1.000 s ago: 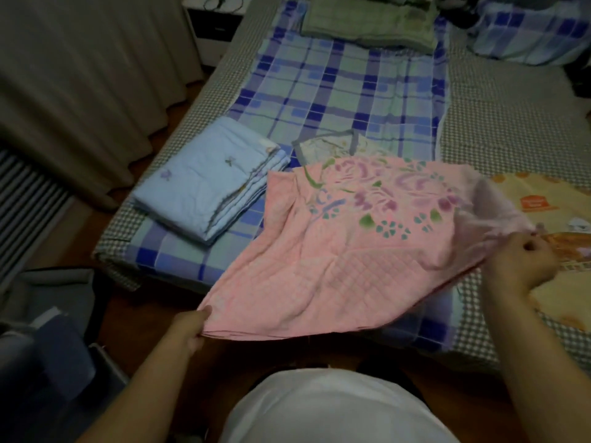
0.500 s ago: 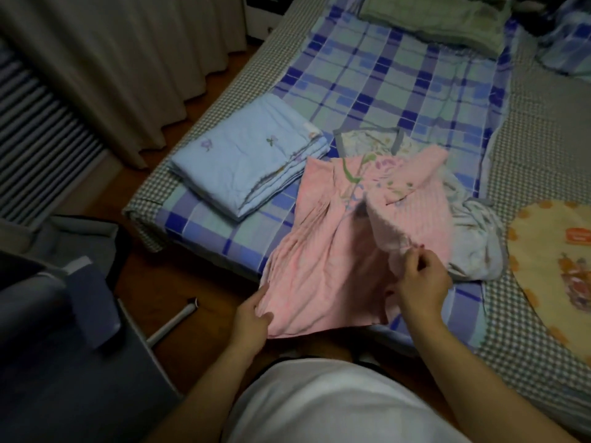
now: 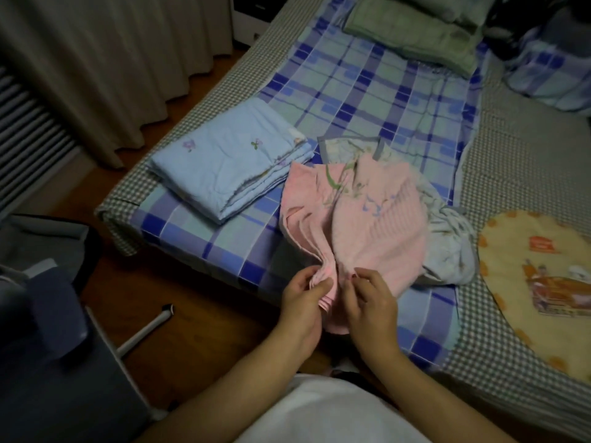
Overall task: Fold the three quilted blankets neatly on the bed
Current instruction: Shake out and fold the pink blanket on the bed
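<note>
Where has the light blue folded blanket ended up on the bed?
The light blue blanket lies folded near the bed's left front corner, on the blue plaid sheet, just left of the pink blanket the hands are gathering.

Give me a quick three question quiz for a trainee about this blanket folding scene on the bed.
1. True or false: the folded light blue quilted blanket lies left of the pink quilted blanket.
2. Which hands grip the pink blanket's near edge? A) left hand only B) right hand only C) both
3. Fill in: the crumpled white floral blanket lies partly ___ the pink one.

Key: 1 true; 2 C; 3 under
</note>
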